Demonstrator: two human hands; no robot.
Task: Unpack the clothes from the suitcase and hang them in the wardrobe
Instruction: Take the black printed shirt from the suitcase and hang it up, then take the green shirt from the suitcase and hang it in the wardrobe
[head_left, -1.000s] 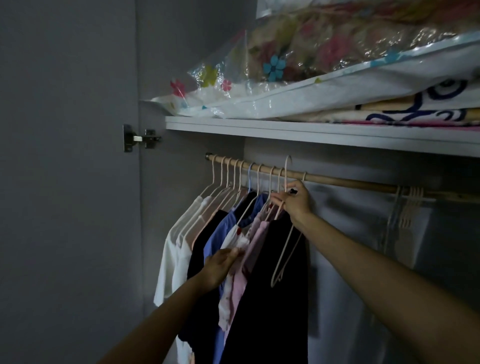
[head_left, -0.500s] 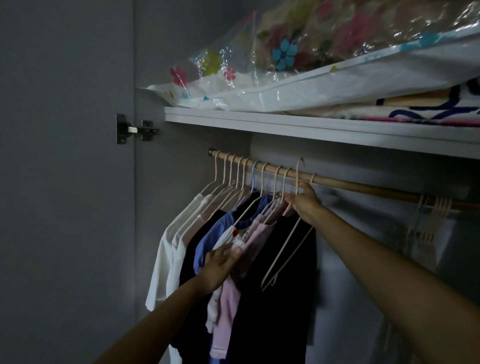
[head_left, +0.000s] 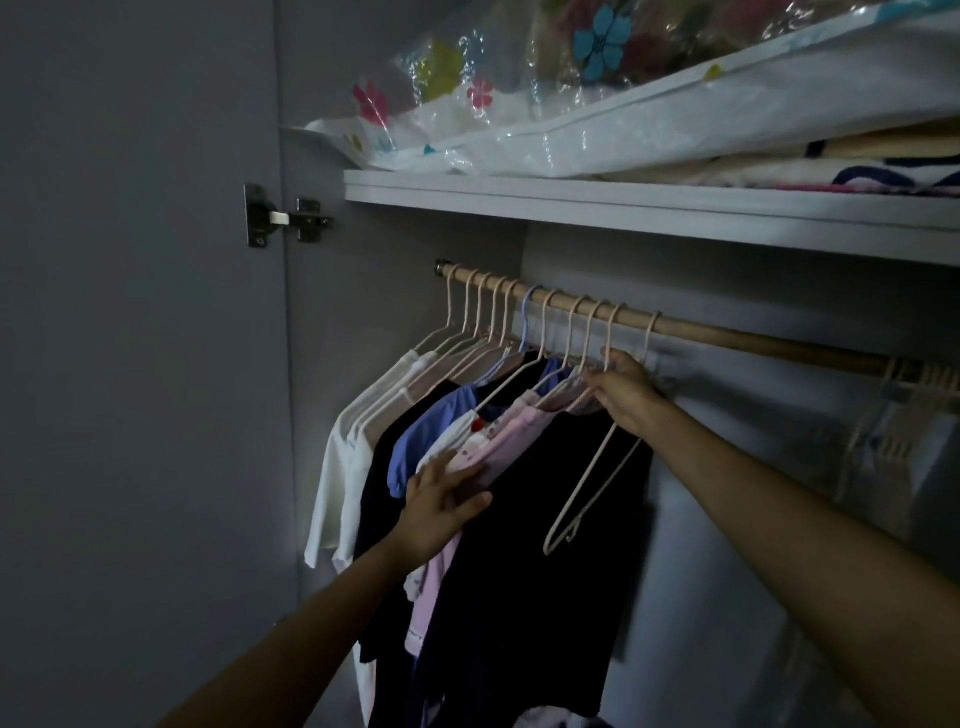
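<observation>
Two hands engaged: right hand (head_left: 626, 392) pinches hanger necks below the wooden rail (head_left: 727, 338); left hand (head_left: 441, 506), fingers straight, now pressed higher against pink garment (head_left: 519, 436). Clothes bunched at rail's left end; hanging near complete.

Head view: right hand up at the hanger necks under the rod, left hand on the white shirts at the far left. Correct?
Not quite. The head view shows the left hand on the pink garment, not the white shirts. The right hand is at the hanger necks under the rod, as stated.
</observation>
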